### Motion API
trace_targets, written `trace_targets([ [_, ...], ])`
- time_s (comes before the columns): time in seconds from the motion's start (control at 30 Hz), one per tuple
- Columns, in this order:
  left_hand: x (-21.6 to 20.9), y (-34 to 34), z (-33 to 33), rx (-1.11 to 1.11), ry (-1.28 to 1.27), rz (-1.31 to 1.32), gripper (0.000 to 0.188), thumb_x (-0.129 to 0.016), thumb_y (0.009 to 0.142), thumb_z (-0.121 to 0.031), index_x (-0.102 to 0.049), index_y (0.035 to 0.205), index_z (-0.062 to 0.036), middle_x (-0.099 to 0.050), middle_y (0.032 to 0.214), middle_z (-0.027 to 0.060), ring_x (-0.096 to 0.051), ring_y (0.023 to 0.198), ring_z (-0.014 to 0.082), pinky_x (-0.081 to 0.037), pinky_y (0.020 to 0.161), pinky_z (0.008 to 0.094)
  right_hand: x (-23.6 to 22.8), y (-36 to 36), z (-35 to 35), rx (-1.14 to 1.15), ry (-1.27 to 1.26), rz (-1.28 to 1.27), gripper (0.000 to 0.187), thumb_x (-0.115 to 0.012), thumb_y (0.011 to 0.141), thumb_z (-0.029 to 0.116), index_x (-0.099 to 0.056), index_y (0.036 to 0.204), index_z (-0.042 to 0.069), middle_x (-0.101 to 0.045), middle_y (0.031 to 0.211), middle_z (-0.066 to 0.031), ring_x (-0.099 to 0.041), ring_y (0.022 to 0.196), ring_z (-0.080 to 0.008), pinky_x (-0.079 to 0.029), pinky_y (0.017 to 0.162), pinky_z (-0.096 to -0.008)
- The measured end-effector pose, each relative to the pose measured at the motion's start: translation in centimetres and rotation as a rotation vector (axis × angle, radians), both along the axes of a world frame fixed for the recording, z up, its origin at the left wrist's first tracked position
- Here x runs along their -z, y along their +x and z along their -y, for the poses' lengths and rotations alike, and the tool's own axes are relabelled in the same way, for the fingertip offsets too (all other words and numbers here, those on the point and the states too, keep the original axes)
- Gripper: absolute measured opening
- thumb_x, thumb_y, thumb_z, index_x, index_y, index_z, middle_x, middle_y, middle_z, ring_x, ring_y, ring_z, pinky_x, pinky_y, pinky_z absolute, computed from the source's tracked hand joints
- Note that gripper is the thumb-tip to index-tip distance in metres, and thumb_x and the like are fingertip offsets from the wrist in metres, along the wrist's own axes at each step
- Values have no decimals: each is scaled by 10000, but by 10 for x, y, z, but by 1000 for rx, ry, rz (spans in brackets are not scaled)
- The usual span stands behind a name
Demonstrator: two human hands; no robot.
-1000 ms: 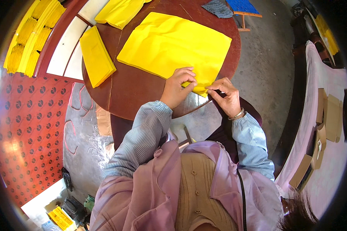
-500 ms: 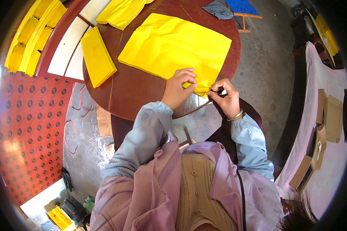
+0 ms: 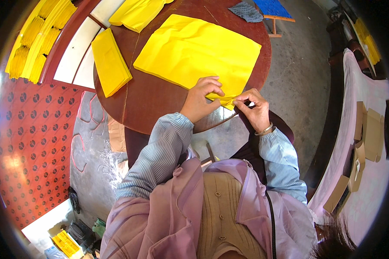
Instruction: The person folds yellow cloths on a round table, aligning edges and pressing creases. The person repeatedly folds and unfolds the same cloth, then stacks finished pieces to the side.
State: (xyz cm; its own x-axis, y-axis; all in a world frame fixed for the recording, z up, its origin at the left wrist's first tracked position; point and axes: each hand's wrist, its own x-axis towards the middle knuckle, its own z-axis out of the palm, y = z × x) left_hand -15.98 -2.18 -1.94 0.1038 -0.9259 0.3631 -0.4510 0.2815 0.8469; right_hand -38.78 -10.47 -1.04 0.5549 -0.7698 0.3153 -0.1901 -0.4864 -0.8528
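1. Head view: a broad, layered stack of bright yellow, cloth-like rectangular sheets (image 3: 199, 54) lies across the surface's middle, one corner reaching its near right edge.
2. At that corner, the right hand (image 3: 255, 110) pinches the yellow layers between thumb and forefinger; the left hand (image 3: 202, 99) arches over the near edge, thumb and fingertips parted.
3. Limp layers would probably handle best with a light fingertip pinch at the very corner, the other hand steadying the stack nearby to prevent creases.
4. On the round, dark red wooden table (image 3: 160, 101), a narrow folded yellow bundle (image 3: 111, 62) lies by the left edge, a crumpled grey cloth (image 3: 246, 11) by the far right edge.
5. Beyond are grey concrete floor (image 3: 294, 64) and open brown cardboard boxes (image 3: 373, 134) at right.
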Motion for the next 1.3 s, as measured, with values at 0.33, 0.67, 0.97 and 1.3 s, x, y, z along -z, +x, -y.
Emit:
trace_targets([
  [0.33,5,-3,2,-63,55,-102,138,-815,859,-14,-725,964,-22,-742,1182,136,-649,1308,329,-511,1094,413,0,-1,-3,8,11,-30,243,-885,823,2,-786,1041,45,-706,924,-35,-669,860,-151,-558,789,-295],
  [0.67,1,2,0,-4,33,-43,147,-801,844,-13,-728,970,-34,-730,1200,127,-645,1316,318,-505,1114,401,0,2,-2,29,1,-19,150,-884,827,19,-786,939,37,-723,885,-38,-663,853,-160,-541,772,-305],
  [0.97,6,-2,3,-38,47,-126,142,-797,853,3,-722,968,-32,-732,1211,132,-641,1329,312,-515,1111,395,3,1,-5,3,65,44,197,-875,831,-7,-777,996,35,-708,918,-39,-652,829,-155,-534,764,-287],
  [1.3,2,1,1,-18,77,-87,149,-801,851,-7,-723,975,-32,-726,1232,126,-629,1345,301,-513,1114,388,1,1,-3,20,-5,-10,127,-876,832,25,-788,925,26,-723,853,-41,-654,823,-173,-516,748,-323],
])
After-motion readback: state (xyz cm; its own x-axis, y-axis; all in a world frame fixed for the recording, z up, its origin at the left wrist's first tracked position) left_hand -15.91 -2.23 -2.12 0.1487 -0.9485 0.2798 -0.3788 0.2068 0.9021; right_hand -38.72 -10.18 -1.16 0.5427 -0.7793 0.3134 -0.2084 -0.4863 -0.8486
